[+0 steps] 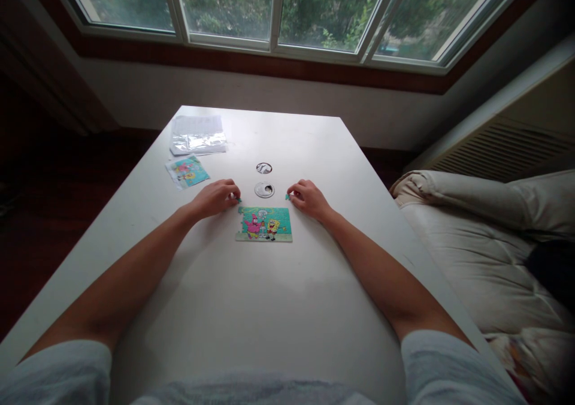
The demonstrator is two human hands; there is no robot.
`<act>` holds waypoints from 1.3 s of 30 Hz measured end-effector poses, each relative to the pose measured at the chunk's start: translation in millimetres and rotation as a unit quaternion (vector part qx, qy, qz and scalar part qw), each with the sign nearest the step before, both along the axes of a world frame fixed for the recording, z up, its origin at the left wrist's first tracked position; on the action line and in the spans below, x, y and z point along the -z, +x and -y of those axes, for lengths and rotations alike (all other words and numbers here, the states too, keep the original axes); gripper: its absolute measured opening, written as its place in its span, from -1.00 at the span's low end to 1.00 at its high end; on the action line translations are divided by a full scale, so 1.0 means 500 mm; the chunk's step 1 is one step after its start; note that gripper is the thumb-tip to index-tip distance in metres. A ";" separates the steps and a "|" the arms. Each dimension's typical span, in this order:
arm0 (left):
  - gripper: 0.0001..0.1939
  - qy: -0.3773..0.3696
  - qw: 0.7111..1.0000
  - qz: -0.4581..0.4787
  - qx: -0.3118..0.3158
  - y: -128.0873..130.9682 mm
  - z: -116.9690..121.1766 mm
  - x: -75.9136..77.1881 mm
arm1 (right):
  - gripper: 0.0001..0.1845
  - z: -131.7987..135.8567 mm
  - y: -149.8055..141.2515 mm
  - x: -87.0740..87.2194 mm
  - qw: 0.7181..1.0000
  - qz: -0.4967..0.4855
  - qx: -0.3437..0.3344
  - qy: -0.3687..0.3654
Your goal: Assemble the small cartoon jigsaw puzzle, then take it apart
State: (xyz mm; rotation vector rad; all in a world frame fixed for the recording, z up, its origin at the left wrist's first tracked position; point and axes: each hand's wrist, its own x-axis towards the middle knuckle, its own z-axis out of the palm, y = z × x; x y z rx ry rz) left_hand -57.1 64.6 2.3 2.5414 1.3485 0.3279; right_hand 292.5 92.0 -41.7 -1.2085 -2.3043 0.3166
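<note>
A jigsaw puzzle [265,224] with a pink and a yellow cartoon figure on a teal ground lies flat on the white table. Along its left side the edge is uneven and pale, with the picture lacking there. My left hand [218,196] is just beyond its upper left corner, fingers closed on a small teal puzzle piece [239,200]. Beyond the upper right corner, my right hand [309,199] pinches another small teal puzzle piece [287,197]. Both hands are low over the tabletop, apart from the puzzle.
Two round metallic discs [265,190] lie between and beyond my hands. A picture sheet [187,171] with the same figures rests at the left, near a clear plastic sleeve [198,134] with papers. A cushioned cream seat [453,249] stands right of the table [269,309]. Windows face me.
</note>
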 end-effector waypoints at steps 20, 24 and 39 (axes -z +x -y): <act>-0.82 0.053 0.986 -0.078 -0.137 0.011 0.011 0.009 | -0.85 0.001 -0.002 -0.003 1.000 0.007 0.001 0.001; -0.83 0.000 0.991 -0.043 -0.128 0.003 0.001 0.017 | -0.84 0.001 -0.001 -0.003 1.000 0.005 0.000 0.001; -0.78 -0.194 0.977 0.041 -0.085 0.030 0.020 -0.021 | -0.85 -0.001 0.000 -0.001 1.000 0.002 -0.005 0.000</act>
